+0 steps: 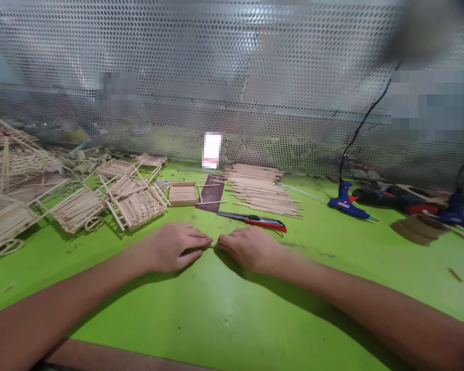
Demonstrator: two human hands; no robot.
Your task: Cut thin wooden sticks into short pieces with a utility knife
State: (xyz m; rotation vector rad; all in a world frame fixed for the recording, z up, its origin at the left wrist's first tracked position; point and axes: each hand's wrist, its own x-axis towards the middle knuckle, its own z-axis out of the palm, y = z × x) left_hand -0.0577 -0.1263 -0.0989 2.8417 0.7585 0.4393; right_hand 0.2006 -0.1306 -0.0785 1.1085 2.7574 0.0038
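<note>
The left hand [174,246] and right hand [251,250] pinch a short wooden stick [212,246] above the green bench [224,314], near a red utility knife [251,221] and piled sticks [261,189].

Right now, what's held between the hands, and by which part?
A thin pale wooden stick, seemingly pinched at its ends by left hand and right hand fingertips; exact grip unclear.

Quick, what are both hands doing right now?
Left hand: nearly closed, pinching a thin wooden stick.
Right hand: fingertips at the stick's other end; cannot tell whether it grips.
</note>
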